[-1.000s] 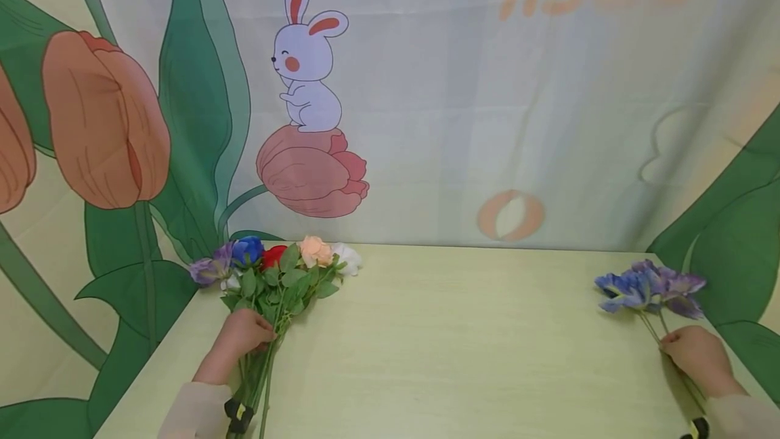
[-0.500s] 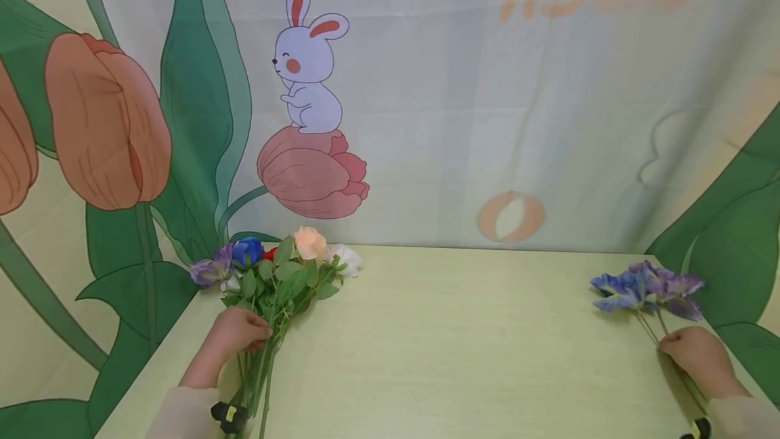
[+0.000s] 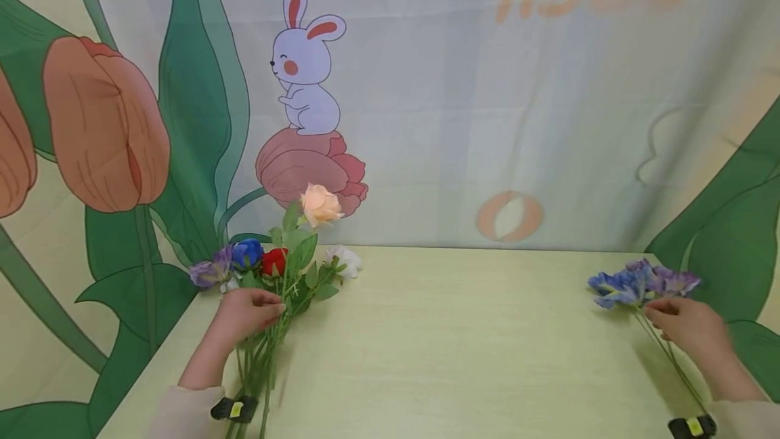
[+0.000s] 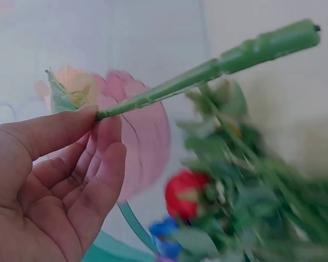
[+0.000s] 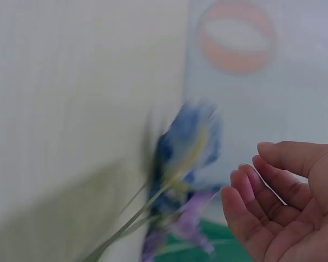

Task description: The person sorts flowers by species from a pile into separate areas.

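Observation:
My left hand [image 3: 246, 311] pinches the green stem [image 4: 208, 72] of a peach rose [image 3: 321, 205] between thumb and fingers. The rose stands raised above the other flowers at the table's left. Below and around this hand lie a red rose [image 3: 274, 262], a blue rose [image 3: 247, 253], a white flower [image 3: 344, 261] and a purple flower [image 3: 210, 270], their leafy stems running toward me. At the right, my right hand [image 3: 691, 325] hovers by a blue flower [image 3: 618, 288] and a purple flower [image 3: 675, 282]. Its fingers are loosely bent with nothing between them in the right wrist view [image 5: 284, 202].
A pale yellow-green table [image 3: 463, 337] lies between the two groups of flowers. Behind its back edge hangs a printed cloth [image 3: 426, 120] with a rabbit and tulips. A black band with a yellow mark [image 3: 234, 410] is on the left wrist.
My left hand has lifted the peach rose up out of the bunch. My right hand has let go of the blue and purple flowers' stems and risen slightly away from them.

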Tool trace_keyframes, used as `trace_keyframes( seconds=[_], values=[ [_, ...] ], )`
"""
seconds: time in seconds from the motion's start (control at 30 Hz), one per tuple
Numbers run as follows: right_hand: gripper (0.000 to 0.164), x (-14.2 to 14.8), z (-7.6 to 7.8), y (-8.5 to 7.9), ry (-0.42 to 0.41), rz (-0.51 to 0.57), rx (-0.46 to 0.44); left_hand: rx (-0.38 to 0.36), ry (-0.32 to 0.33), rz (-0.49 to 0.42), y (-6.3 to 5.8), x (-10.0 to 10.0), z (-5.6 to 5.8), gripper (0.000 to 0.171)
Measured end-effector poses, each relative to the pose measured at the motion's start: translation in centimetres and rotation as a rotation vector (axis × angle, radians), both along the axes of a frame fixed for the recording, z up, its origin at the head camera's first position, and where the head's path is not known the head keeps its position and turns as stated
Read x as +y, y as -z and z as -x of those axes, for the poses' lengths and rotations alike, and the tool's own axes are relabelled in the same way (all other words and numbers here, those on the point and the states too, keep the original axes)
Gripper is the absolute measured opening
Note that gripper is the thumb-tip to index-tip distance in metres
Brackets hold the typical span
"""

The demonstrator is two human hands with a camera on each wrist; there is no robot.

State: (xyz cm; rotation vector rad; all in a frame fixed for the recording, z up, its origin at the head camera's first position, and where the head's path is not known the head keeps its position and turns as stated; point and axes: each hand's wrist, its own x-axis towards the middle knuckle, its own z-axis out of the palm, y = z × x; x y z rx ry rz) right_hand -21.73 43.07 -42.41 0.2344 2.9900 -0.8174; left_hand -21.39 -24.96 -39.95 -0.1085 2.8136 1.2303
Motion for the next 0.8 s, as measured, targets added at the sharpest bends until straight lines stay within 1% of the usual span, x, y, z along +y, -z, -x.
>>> trace_keyframes(
  seconds=[0.1,0.17,0.27,0.37,0.43,0.53,0.63,0.8],
  values=[
    [0.049,-2.4,-0.3,-1.7,-0.046,0.023,0.076,0.034,0.001,-0.064,-0.9,1.9,0.0,0.029],
    [0.048,-4.3,-0.6,-2.5,-0.050,0.057,0.131,0.068,0.013,-0.101,-1.4,3.1,0.0,0.027],
    [0.047,-7.4,-1.0,-3.6,-0.061,0.151,0.189,0.117,0.030,-0.136,-2.1,4.8,-0.1,0.025],
    [0.047,-10.5,-1.5,-4.2,-0.084,0.241,0.216,0.147,0.039,-0.178,-2.5,6.6,-0.1,0.023],
    [0.046,-12.6,-1.7,-4.4,-0.099,0.293,0.221,0.153,0.037,-0.214,-2.7,7.8,-0.1,0.022],
    [0.042,-15.8,-1.9,-4.4,-0.124,0.369,0.215,0.172,0.035,-0.267,-2.9,9.6,-0.1,0.020],
    [0.035,-19.2,-1.8,-4.3,-0.144,0.457,0.220,0.194,0.030,-0.311,-2.7,11.2,-0.1,0.019],
    [0.031,-23.8,-1.3,-4.1,-0.178,0.595,0.221,0.199,0.033,-0.385,-1.7,13.4,0.3,0.017]
  ],
)
